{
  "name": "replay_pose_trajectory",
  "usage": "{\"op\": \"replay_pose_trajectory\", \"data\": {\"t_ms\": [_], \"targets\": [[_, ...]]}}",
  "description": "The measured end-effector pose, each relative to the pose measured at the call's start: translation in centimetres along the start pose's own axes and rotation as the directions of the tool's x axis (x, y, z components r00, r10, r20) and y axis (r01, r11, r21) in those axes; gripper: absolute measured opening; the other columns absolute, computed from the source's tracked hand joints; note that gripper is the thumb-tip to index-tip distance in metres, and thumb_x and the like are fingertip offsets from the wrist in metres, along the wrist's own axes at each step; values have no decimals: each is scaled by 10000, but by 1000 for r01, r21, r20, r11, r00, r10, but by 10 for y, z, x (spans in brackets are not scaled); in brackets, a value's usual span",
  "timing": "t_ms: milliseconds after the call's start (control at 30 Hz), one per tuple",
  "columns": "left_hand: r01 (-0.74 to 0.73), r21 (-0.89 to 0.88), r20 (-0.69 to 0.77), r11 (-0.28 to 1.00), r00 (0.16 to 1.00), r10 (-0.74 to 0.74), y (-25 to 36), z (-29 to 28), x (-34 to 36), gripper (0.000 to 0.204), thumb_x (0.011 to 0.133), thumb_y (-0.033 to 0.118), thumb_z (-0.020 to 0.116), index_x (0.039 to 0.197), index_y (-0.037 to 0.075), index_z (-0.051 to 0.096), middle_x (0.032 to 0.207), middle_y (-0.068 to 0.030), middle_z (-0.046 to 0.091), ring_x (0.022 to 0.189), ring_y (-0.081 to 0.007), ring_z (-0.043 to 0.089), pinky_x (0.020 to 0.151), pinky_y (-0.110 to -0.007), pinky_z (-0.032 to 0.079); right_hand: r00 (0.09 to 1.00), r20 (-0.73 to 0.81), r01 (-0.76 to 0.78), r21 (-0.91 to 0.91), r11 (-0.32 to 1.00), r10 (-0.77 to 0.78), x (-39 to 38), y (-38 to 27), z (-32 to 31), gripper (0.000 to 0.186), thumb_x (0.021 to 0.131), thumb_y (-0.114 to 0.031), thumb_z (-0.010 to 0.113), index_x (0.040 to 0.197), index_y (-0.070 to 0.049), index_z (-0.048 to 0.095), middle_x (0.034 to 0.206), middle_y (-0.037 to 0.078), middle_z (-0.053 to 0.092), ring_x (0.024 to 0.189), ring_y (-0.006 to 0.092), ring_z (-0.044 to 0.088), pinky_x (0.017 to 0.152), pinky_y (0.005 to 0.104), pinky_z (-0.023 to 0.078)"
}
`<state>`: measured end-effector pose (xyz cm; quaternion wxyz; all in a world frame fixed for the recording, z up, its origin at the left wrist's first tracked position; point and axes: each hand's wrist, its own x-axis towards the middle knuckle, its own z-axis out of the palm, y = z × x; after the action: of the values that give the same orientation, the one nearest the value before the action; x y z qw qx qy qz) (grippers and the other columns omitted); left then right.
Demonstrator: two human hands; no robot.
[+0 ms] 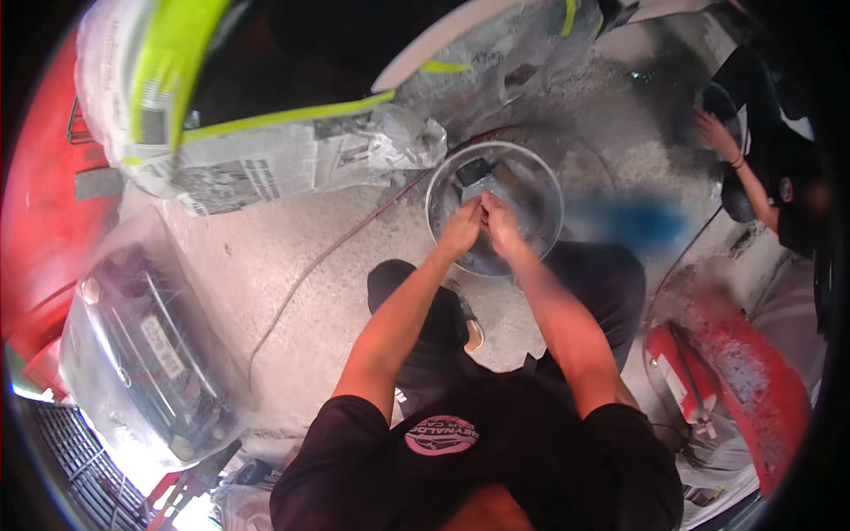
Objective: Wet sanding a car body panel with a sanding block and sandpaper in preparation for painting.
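Note:
A round grey bucket [544,177] stands on the concrete floor in front of me, with water and a dark block-like object [472,170] inside. Both my hands reach into it. My left hand [462,228] and my right hand [501,223] are pressed together over the middle of the bucket, fingers closed around something small and pale that I cannot make out. My forearms rise from the lower edge, and my dark-trousered knees flank the bucket.
A car part masked with newspaper and yellow-green tape [257,150] lies at the upper left. A plastic-wrapped front grille panel [142,345] sits at the left. A red body panel [753,380] lies at the right. Another person's hand [715,131] reaches in at the upper right. A thin hose [310,265] crosses the floor.

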<state>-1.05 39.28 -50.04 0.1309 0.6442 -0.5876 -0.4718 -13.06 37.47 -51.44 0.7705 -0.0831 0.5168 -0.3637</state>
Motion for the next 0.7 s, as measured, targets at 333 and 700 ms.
{"op": "replay_pose_trajectory", "data": {"t_ms": [333, 700], "targets": [[551, -697, 272, 458, 794, -543, 201, -67, -65, 542, 1083, 481, 517, 1414, 71, 643, 1369, -118, 671, 1242, -245, 611, 1036, -444, 483, 947, 134, 311, -161, 937, -291, -277, -127, 119, 771, 1073, -443, 585, 1638, 7, 316, 1704, 122, 312, 1560, 238, 294, 1270, 361, 223], [86, -790, 257, 608, 946, 200, 387, -177, -252, 562, 1014, 289, 619, 1510, 33, 552, 1459, -75, 603, 1329, -221, 570, 1128, -343, 426, 879, -184, 393, -245, 886, -440, -310, -223, 82, 607, 1011, -376, 658, 1425, 59, 576, 1331, 171, 684, 1215, 262, 639, 1017, 380, 493]]}}
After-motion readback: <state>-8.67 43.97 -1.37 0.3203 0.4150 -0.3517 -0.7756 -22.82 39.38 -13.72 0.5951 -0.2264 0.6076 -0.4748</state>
